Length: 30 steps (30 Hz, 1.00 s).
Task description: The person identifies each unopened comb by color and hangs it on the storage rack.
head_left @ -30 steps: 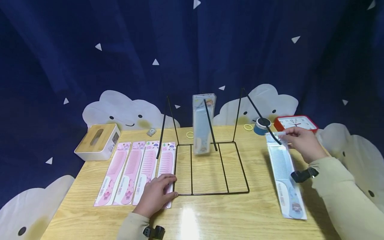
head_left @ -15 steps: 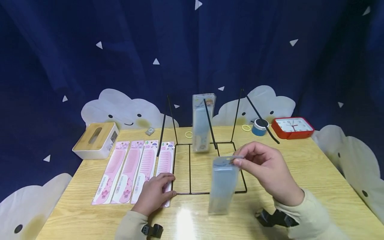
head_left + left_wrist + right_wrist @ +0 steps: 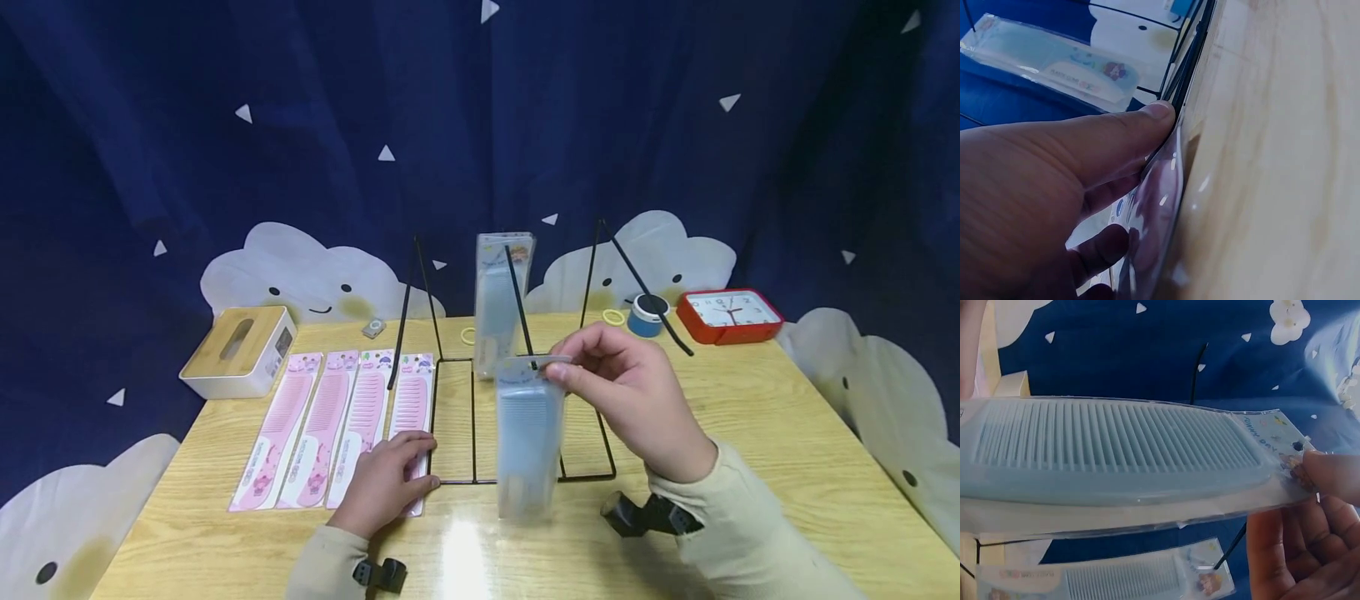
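My right hand [image 3: 626, 392] pinches the top of a packaged blue comb [image 3: 528, 442] between thumb and fingers. The comb hangs upright over the black wire rack [image 3: 474, 425], and its hang hole is at the tip of the middle prong [image 3: 519, 300]. In the right wrist view, the thumb presses on the card of the blue comb [image 3: 1116, 444], beside its hole. Farther back on that prong hang other packaged blue combs [image 3: 495, 308]. My left hand [image 3: 390, 479] rests over a packaged pink comb [image 3: 411, 404], with thumb and forefinger touching the rack's left base wire.
Several packaged pink combs [image 3: 315, 442] lie in a row left of the rack. Behind them stands a tissue box [image 3: 236, 354]. Back right are a red clock [image 3: 729, 317], a blue jar [image 3: 647, 321] and a yellow ring [image 3: 613, 317]. Two outer prongs [image 3: 401, 337] stick out forward.
My right hand has lifted the packaged blue comb from the right of the rack and carried it left to the middle prong's tip. My left hand has stayed put.
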Each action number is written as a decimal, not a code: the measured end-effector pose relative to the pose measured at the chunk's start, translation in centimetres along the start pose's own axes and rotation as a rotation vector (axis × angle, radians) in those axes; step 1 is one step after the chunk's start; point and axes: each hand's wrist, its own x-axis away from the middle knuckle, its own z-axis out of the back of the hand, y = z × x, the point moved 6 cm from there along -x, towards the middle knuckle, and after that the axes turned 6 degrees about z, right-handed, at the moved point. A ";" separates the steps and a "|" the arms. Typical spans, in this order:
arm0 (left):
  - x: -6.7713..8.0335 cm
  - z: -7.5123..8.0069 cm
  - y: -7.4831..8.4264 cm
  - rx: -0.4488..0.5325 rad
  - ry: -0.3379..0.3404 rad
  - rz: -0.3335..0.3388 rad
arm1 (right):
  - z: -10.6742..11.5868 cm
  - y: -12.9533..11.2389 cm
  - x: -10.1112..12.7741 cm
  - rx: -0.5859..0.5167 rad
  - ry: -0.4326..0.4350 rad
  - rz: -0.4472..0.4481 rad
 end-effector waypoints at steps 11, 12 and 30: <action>-0.2 0.0 0.1 0.008 -0.006 -0.011 | 0.8 6.5 -8.3 -0.110 0.148 -0.184; -0.2 0.0 0.1 0.006 -0.007 -0.010 | 0.9 6.9 -9.0 -0.094 0.162 -0.197; 0.0 0.2 0.2 0.007 0.003 0.002 | 2.1 9.9 -6.7 0.188 0.127 -0.126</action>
